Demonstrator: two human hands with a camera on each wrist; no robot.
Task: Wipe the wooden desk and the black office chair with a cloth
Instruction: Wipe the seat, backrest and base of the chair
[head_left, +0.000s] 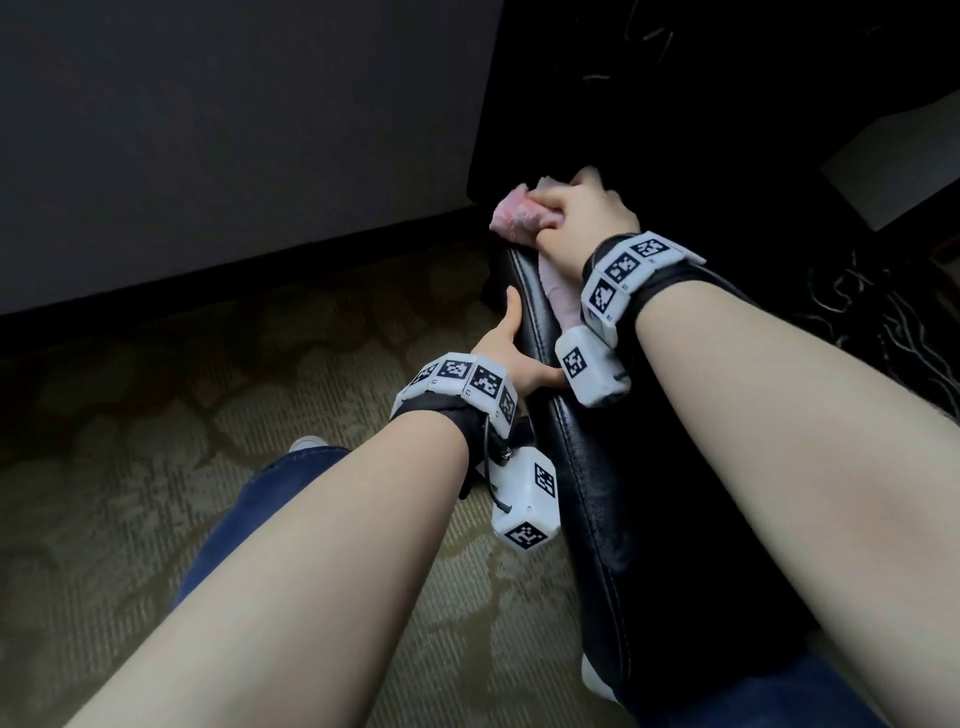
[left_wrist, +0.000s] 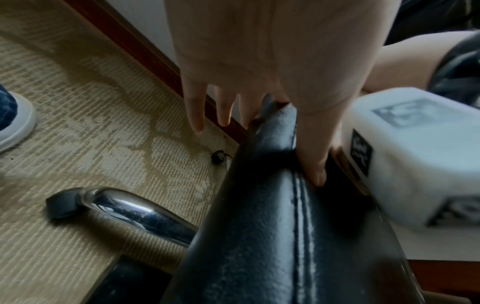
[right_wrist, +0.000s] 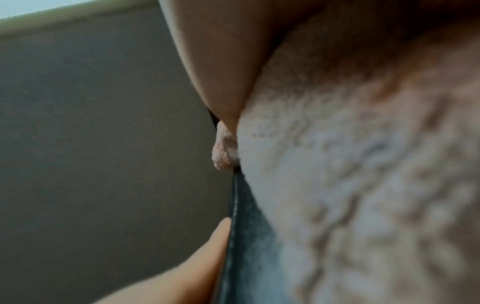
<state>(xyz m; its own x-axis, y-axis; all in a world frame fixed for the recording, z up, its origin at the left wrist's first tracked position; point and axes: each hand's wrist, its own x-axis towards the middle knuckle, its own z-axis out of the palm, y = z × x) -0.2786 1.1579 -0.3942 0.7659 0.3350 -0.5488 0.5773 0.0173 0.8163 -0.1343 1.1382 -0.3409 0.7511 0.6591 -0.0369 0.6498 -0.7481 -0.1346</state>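
The black office chair (head_left: 597, 467) shows its leather backrest top edge, which runs away from me. My right hand (head_left: 576, 208) grips a bunched pink cloth (head_left: 514, 215) against the far end of that edge. In the right wrist view the cloth (right_wrist: 350, 164) fills the frame, pressed on the chair's stitched edge (right_wrist: 246, 226). My left hand (head_left: 519, 343) rests on the near part of the edge. Its thumb (left_wrist: 314, 156) lies on top of the leather (left_wrist: 272, 236), and its fingers (left_wrist: 194, 115) hang straight down the left side.
Patterned beige carpet (head_left: 208, 389) lies to the left, with a dark baseboard (left_wrist: 145, 47) under a grey wall. A chrome chair leg with a castor (left_wrist: 124, 207) sticks out below. My shoe (left_wrist: 15, 121) stands at far left. Dark furniture (head_left: 675, 104) rises behind the chair.
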